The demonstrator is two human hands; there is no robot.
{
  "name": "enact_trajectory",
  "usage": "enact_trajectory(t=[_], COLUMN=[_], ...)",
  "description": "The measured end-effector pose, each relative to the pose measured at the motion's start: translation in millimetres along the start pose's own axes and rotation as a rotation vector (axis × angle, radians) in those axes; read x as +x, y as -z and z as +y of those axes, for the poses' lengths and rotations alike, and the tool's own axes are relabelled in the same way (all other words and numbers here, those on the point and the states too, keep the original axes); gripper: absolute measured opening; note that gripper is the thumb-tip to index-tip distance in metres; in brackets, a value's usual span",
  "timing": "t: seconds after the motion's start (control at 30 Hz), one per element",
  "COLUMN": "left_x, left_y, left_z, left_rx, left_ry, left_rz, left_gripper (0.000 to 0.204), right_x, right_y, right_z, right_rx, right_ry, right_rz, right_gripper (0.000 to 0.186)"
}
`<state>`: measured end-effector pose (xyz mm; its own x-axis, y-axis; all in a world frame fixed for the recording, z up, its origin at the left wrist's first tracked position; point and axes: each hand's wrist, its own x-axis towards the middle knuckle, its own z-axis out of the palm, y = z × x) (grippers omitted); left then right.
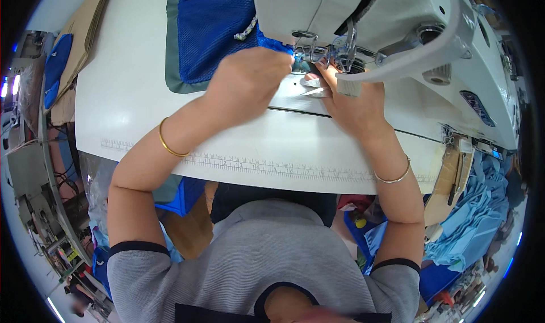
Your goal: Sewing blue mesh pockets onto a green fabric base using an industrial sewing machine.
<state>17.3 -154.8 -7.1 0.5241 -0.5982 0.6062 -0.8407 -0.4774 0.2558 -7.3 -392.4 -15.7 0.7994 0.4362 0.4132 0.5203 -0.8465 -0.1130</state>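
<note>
A blue mesh fabric piece with a grey-green border (186, 86) lies on the white sewing table, its right part running under the head of a white sewing machine (306, 10). My left hand (244, 87), slightly blurred, is closed over the fabric's edge beside the presser foot (312, 53); what its fingertips pinch is hidden. Under the machine head, my right hand (357, 107) reaches its fingers to the needle area. Silver thread snips (315, 89) stick out from its palm, blades pointing left. A patterned cord end (246, 30) lies on the mesh.
A printed ruler scale (255, 165) runs along the table's front edge. Light blue cloth (471, 209) is heaped at the right, beside a cardboard piece (451, 181). Brown cardboard (76, 50) stands at the far left. The machine's white curved arm (420, 64) overhangs my right hand.
</note>
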Motion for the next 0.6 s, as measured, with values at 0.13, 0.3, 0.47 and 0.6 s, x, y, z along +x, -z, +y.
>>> enact_trajectory(t=[0.13,0.3,0.47,0.6], left_x=[9.6,15.1,18.3,14.1], left_y=[12.1,13.0,15.9,21.1], left_z=[-16.7,-27.5,-21.3,-5.9], left_rx=[0.052,0.172,0.332,0.393], left_ry=[0.103,0.110,0.038,0.026], left_rz=[-0.049,-0.156,-0.268,-0.301], left_gripper=[0.025,0.034,0.032,0.030], right_x=[-3.2,-3.6,-2.1,-0.7], right_y=[2.2,-0.1,1.5,0.7], right_z=[1.0,2.8,3.2,1.6], right_rx=[-0.022,-0.036,-0.055,-0.045], right_ry=[0.144,0.129,0.125,0.033], right_rz=[0.088,0.051,0.032,0.046], right_gripper=[0.032,0.034,0.035,0.010])
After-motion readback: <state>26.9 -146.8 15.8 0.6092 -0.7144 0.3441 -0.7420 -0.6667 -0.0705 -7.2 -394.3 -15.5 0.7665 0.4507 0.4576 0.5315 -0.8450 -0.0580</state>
